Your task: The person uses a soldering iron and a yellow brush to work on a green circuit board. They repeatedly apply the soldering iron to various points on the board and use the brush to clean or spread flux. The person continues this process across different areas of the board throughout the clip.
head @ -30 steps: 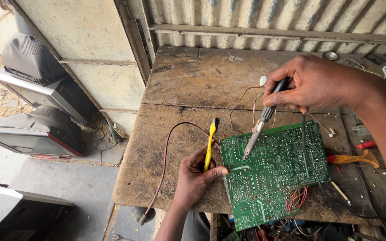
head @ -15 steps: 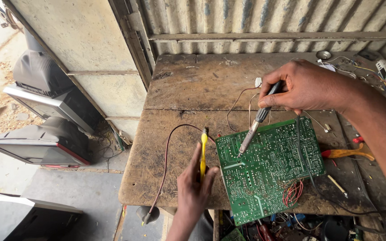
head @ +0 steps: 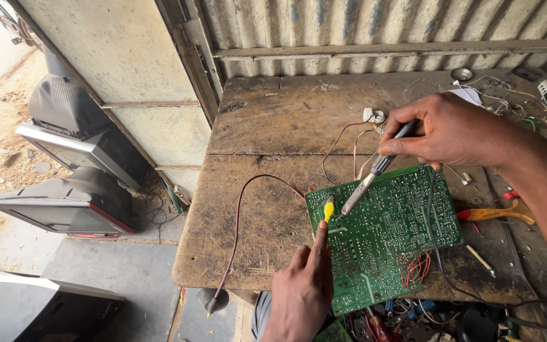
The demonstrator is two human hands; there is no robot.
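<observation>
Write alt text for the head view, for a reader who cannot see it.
A person's right hand holds a soldering iron tip-down on a green circuit board while the left hand presses a yellow-tipped probe beside it. The board lies on a worn wooden bench; old televisions stand at left.

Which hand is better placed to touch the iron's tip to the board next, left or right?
Right. The right hand holds the soldering iron, its tip already down at the green board. The left hand holds a yellow probe at the board's edge.
</observation>
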